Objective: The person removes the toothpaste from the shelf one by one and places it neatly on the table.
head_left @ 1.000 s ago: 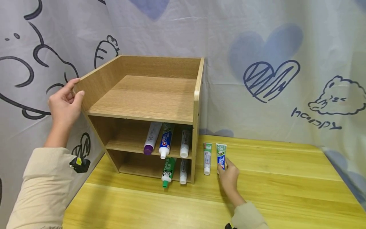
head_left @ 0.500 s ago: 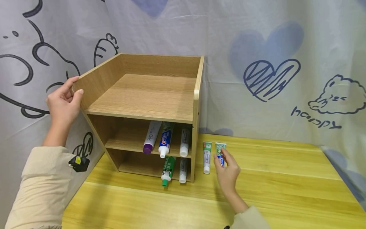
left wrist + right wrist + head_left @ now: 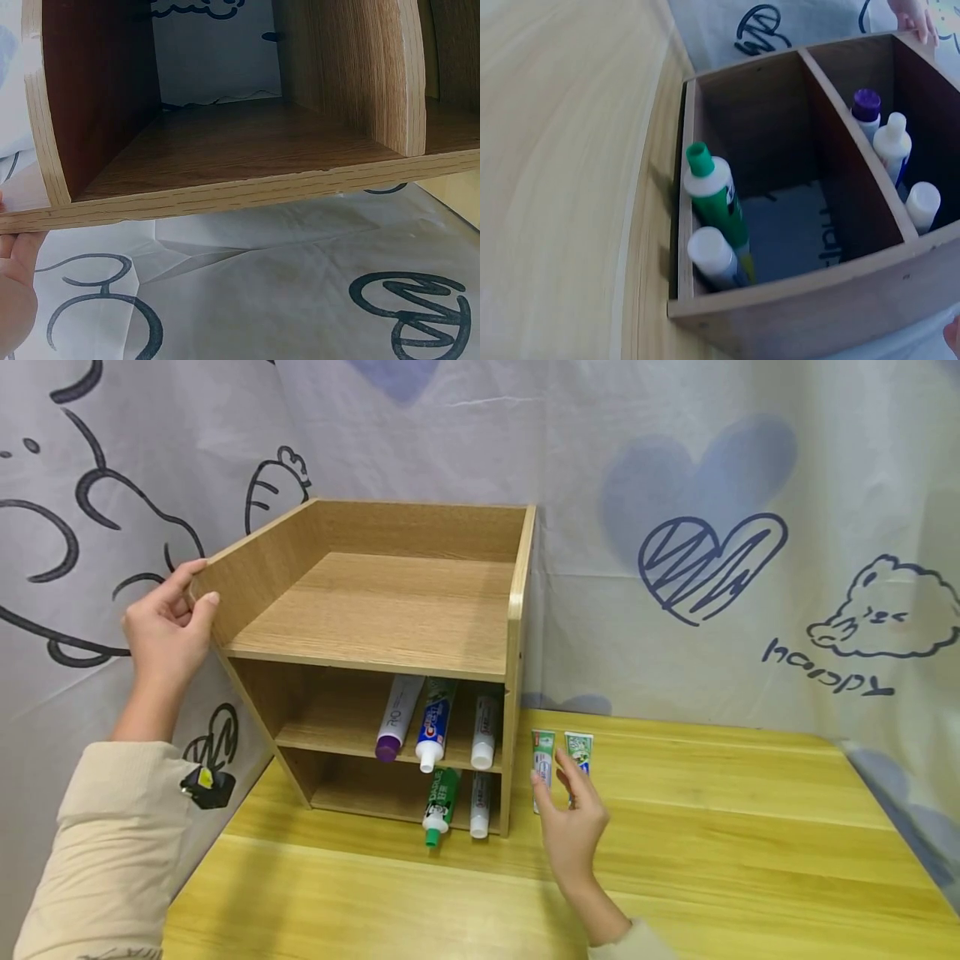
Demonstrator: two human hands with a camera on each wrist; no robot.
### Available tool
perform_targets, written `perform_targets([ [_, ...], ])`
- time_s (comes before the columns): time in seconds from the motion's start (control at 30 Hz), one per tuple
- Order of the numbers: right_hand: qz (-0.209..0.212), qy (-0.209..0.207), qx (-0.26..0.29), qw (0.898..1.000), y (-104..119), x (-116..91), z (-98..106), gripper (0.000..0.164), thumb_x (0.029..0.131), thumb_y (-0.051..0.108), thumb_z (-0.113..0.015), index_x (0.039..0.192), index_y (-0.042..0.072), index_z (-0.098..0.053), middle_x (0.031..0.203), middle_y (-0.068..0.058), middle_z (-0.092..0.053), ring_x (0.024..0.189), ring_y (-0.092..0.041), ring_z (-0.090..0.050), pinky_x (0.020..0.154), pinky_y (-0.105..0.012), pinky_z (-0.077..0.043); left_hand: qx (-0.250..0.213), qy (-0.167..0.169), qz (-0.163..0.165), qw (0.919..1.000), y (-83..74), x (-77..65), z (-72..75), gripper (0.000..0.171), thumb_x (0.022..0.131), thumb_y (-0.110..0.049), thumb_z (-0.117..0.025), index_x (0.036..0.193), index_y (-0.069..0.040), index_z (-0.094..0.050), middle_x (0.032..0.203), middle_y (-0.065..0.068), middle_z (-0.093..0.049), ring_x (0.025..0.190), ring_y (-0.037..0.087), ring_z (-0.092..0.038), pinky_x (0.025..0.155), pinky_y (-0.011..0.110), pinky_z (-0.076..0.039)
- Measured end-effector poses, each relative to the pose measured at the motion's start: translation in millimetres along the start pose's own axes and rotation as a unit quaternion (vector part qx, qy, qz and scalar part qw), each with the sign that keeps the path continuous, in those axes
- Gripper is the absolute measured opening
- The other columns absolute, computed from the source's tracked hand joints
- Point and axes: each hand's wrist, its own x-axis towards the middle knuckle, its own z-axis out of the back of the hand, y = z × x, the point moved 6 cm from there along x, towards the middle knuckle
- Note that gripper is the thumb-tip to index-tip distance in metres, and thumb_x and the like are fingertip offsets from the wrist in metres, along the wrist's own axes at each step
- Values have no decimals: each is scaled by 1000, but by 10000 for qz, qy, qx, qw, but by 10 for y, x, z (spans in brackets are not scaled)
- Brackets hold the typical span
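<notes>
Slim green-and-white toothpaste tube (image 3: 543,762) and slim green-and-blue tube (image 3: 580,747) lie on yellow wooden table (image 3: 750,827), right of boxy brown wooden shelf unit (image 3: 405,606).

Loc.: rm. type unclear; draped 2 sides w/ cartoon-print cloth (image 3: 585,627); yel. wood-grain counter (image 3: 750,827); wdn. shelf unit (image 3: 397,602).

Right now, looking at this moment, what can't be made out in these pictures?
Head view: the lower end of the blue-and-green tube on the table, hidden by the right hand.
Head view: whether that hand touches the green-and-white tube; its thumb overlaps it.
Head view: the far end of the purple-capped tube, covered by the wooden shelf.
Left wrist view: most of the left hand, cut off by the left edge.
</notes>
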Motion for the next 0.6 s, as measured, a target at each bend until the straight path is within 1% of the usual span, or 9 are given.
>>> perform_targets([
  [0.03, -45, -21, 59, 10000, 10, -11, -11, 38, 72, -10, -70, 109, -11, -61, 109, -27, -63, 102, 3, -58, 86, -12, -48, 23, -3, 11, 10000, 2, 0, 0, 35, 83, -1, -57, 115, -9, -66, 64, -36, -53, 65, -19, -55, 59, -1, -43],
  [0.2, -186, -104, 259, 9994, 79, -71, -72, 38, 71, -11, -70, 108, -12, -62, 109, -28, -62, 101, 5, -57, 86, -16, -50, 101, -26, 10, 9999, 7, 4, 0, 35, 83, -2, -57, 115, -10, -66, 64, -38, -52, 64, -20, -54, 58, -2, -43],
  [0.37, -149, -73, 349, 9993, 170, -142, -154, 37, 71, -11, -70, 107, -12, -62, 107, -28, -63, 102, 3, -58, 86, -15, -49, 38, -17, 19, 10000, 1, 0, -2, 35, 83, -1, -57, 115, -10, -66, 64, -36, -53, 65, -19, -55, 59, -2, -43],
  [0.47, -84, 3, 374, 9993, 210, -192, -212, 36, 72, -10, -70, 107, -11, -62, 106, -27, -63, 102, -4, -60, 87, -17, -49, -13, -15, 45, 10000, 1, -4, -2, 35, 83, -1, -56, 115, -10, -66, 65, -36, -54, 66, -18, -55, 59, -1, -44],
  [0.6, 15, 218, 349, 9992, 256, -251, -308, 36, 73, -8, -70, 108, -10, -62, 107, -25, -64, 101, -24, -63, 87, -18, -49, -90, -31, 78, 9999, 4, -7, 2, 35, 82, 0, -57, 114, -11, -67, 66, -34, -55, 66, -18, -56, 59, -1, -44],
])
